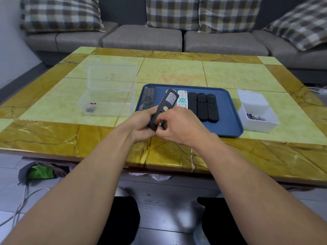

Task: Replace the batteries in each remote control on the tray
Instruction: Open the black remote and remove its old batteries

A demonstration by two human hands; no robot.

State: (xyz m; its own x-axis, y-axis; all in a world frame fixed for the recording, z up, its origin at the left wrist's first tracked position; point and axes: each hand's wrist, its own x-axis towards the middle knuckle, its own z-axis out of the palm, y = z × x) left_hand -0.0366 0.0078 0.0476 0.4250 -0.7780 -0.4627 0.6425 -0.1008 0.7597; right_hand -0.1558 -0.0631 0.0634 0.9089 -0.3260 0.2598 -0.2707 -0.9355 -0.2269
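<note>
I see both hands clamped on a black remote [165, 106] (back side up): left hand [141, 124] cradling it, right hand [178, 126] at its lower end. It is above the blue tray's [228, 121] seven-o'clock corner, over the desk [53, 135].

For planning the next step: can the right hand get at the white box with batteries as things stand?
Probably yes, once freed. The white box stands open on the right, beside the tray, with nothing in between. But now both hands, left and right, hold the black remote.
</note>
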